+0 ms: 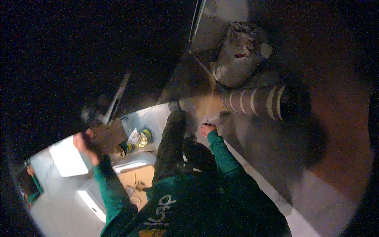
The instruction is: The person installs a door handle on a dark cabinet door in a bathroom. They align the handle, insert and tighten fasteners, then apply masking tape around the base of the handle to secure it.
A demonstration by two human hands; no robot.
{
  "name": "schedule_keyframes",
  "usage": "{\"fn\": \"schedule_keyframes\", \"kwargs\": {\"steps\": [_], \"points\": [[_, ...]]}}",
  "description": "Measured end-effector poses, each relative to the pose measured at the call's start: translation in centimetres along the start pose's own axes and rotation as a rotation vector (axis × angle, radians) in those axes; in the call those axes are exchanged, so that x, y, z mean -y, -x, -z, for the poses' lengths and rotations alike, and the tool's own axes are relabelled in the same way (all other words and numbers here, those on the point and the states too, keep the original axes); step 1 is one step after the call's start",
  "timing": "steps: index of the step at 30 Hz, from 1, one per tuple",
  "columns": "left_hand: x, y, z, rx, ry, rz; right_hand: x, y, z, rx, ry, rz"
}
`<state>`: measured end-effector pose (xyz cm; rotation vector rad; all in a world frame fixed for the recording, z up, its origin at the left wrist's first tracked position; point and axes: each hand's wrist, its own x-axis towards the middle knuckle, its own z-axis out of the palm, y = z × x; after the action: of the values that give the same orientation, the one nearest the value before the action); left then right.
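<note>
My left hand (85, 147) is raised at the left, its fingers smeared by motion. Beside it is a blurred grey shape (92, 114) at the edge of a dark surface; whether the hand touches it I cannot tell. My right hand (206, 129) is out ahead of my body, low over the pale floor strip. Its fingers close around a small dark thing with a thin tip, too small to name. Green sleeves cover both forearms. Between the hands are my dark-trousered legs (170, 138).
A large pale sack (235, 63) and a dark cylinder with light bands (254, 102) stand far right. At left are a gold-lidded can (143, 140), cardboard (142, 177) and a white panel (69, 158). A green sleeve (36, 185) shows at the left rim.
</note>
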<state>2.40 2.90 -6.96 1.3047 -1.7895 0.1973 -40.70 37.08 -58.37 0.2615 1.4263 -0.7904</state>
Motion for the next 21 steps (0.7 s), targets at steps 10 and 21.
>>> {"fn": "schedule_keyframes", "kwargs": {"steps": [10,21], "points": [[6.5,10.0,-5.8,0.127,-0.161,0.344,11.0,-18.4,-7.0,0.015,0.083,0.092],[12.2,20.4,-13.1,0.235,-0.168,0.559,23.1,-33.5,-10.6,-0.207,0.027,0.312]]}}
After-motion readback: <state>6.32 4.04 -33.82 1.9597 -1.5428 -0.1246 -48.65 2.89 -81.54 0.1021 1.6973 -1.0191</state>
